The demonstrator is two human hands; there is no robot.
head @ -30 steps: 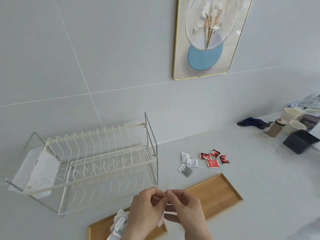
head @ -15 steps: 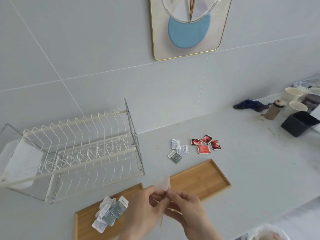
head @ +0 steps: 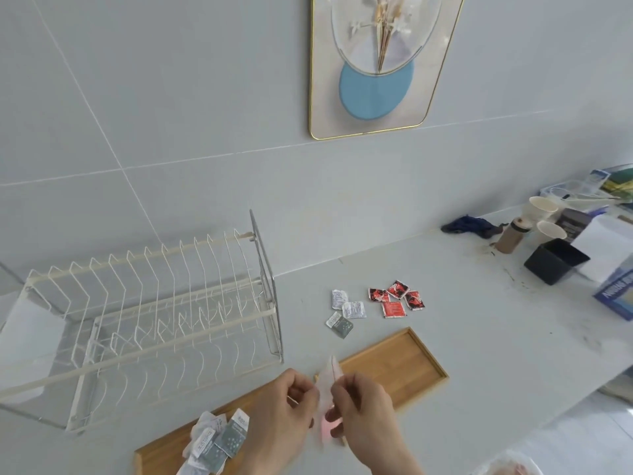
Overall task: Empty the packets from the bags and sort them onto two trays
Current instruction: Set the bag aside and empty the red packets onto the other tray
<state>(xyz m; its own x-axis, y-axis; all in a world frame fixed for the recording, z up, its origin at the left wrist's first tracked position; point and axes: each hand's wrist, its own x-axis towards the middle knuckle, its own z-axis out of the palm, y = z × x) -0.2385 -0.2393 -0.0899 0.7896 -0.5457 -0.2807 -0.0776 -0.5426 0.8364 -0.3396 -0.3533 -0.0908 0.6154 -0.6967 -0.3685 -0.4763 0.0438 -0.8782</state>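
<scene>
Both hands meet low in the middle, pinching a thin clear plastic bag between them: my left hand on its left side, my right hand on its right. Under my hands lie two wooden trays. The left tray holds a heap of white and grey-green packets. The right tray shows bare wood. Behind it on the counter lie three white and grey-green packets and several red packets.
A white wire dish rack fills the left of the counter. At the far right stand paper cups, a brown bottle, a black box, a dark cloth and a blue carton. The counter edge runs along the lower right.
The camera has tipped down and shifted, bringing the left tray's packets into sight. Both hands stay together on the bag, which now shows more clearly between the fingers.
</scene>
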